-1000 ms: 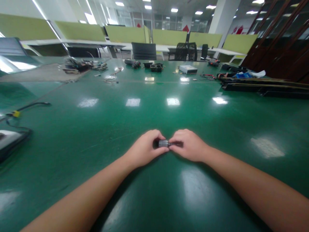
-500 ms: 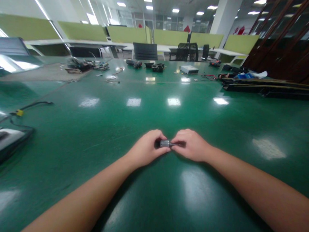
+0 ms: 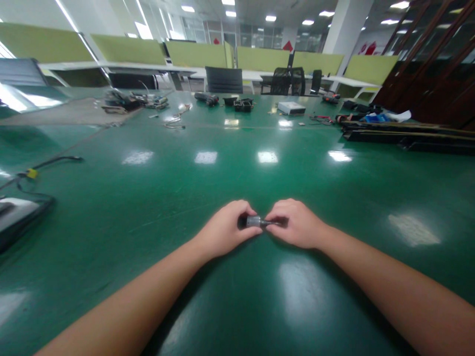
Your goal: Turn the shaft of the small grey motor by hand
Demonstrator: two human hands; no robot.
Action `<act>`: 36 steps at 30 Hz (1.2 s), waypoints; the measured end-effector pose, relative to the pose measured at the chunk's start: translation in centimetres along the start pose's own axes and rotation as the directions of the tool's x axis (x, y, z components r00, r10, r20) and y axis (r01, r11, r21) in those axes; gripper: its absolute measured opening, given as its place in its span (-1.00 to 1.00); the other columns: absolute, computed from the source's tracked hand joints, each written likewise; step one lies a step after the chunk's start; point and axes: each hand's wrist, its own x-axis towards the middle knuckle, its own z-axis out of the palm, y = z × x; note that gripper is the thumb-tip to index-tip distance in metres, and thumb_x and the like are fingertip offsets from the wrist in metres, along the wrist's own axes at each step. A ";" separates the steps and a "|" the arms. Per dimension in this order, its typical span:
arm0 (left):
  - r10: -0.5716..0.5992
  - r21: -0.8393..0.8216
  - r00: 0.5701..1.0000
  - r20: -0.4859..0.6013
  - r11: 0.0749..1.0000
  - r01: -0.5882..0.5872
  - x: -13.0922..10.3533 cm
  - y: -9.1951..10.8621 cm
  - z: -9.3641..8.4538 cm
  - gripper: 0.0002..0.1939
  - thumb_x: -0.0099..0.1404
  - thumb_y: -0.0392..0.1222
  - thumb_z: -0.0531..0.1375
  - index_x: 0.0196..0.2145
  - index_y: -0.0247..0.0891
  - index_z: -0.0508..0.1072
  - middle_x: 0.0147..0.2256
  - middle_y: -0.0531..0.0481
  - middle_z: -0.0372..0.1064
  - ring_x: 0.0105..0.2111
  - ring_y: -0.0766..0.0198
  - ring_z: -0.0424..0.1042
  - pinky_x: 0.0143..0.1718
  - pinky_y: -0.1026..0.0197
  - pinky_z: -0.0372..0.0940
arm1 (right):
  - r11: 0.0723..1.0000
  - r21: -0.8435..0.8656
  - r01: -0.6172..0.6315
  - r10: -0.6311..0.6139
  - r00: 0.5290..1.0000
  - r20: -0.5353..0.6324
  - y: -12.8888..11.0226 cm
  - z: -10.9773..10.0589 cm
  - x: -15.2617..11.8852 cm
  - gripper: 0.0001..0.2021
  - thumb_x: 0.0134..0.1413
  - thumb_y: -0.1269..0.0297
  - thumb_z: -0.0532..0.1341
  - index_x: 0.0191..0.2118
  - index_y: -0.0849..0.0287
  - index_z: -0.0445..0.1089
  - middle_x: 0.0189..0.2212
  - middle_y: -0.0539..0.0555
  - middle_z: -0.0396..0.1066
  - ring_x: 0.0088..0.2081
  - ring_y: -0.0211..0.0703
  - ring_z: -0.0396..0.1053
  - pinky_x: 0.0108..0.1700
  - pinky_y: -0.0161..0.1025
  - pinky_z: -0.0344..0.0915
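Note:
My left hand (image 3: 226,230) is closed around a small grey metal cylinder (image 3: 254,221), with thumb and fingers on opposite sides of it. Its left end, inside the palm, looks dark. A thin dark shaft (image 3: 264,223) runs from the cylinder's right end toward my right hand (image 3: 297,223), whose thumb and index finger close on it. The shaft's far end lies in shadow between those fingers. Cylinder and shaft lie roughly level, low over the green tabletop (image 3: 230,306); the exact kind of part is too small to tell.
At left are a grey-and-black device (image 3: 22,217) and a black cable (image 3: 55,160). Along the far side sit a cordless tool (image 3: 207,99), black trays (image 3: 243,104), a white box (image 3: 291,108) and a coiled cable (image 3: 174,122). Long black strips (image 3: 415,133) lie at right.
My right hand has shifted very slightly to the right, and a bit more of the thin shaft shows. My left hand stays closed on the cylinder.

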 end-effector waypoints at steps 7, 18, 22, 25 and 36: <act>0.006 0.004 1.000 0.003 1.000 -0.006 0.0 -0.1 0.0 -0.72 0.21 -0.03 0.35 -0.23 -0.21 0.43 -0.25 -0.01 0.44 -0.25 0.14 0.42 -0.22 0.14 0.28 | 1.000 0.010 0.008 -0.008 1.000 -0.012 0.5 0.0 -0.2 -0.93 0.02 0.38 0.33 -0.32 0.16 0.55 -0.41 0.02 0.52 -0.35 -0.20 0.42 -0.21 -0.23 0.24; 0.000 -0.002 1.000 0.008 1.000 0.000 0.0 0.1 -0.2 -0.73 0.22 -0.04 0.35 -0.22 -0.21 0.44 -0.24 -0.01 0.45 -0.24 0.14 0.43 -0.21 0.12 0.29 | 1.000 0.012 -0.001 0.001 1.000 0.006 0.7 -0.6 -0.2 -0.96 -0.04 0.41 0.32 -0.38 0.19 0.50 -0.50 -0.02 0.45 -0.44 -0.25 0.36 -0.27 -0.27 0.22; -0.003 -0.006 1.000 0.010 1.000 0.003 -0.1 0.1 -0.2 -0.73 0.22 -0.04 0.34 -0.22 -0.21 0.45 -0.24 -0.02 0.45 -0.24 0.14 0.43 -0.21 0.12 0.30 | 1.000 0.018 -0.004 0.004 1.000 0.017 0.9 -0.8 -0.3 -0.96 -0.06 0.42 0.31 -0.40 0.19 0.49 -0.51 -0.02 0.44 -0.45 -0.25 0.35 -0.27 -0.27 0.24; 0.000 -0.001 1.000 0.013 1.000 0.000 -0.1 0.1 -0.2 -0.73 0.23 -0.02 0.33 -0.21 -0.20 0.45 -0.24 -0.02 0.45 -0.24 0.13 0.43 -0.21 0.12 0.30 | 0.999 0.030 -0.022 0.021 1.000 0.023 1.0 -0.9 -0.3 -0.96 -0.08 0.43 0.31 -0.41 0.18 0.48 -0.52 -0.03 0.43 -0.47 -0.26 0.35 -0.30 -0.28 0.25; -0.007 0.008 1.000 0.006 1.000 0.007 -0.1 0.2 -0.1 -0.73 0.21 -0.02 0.34 -0.21 -0.21 0.45 -0.25 -0.03 0.45 -0.25 0.13 0.43 -0.23 0.13 0.30 | 0.995 0.083 -0.063 0.055 0.994 0.099 2.6 -2.3 -0.7 -0.96 -0.12 0.46 0.28 -0.45 0.21 0.46 -0.53 -0.02 0.41 -0.49 -0.29 0.33 -0.39 -0.34 0.22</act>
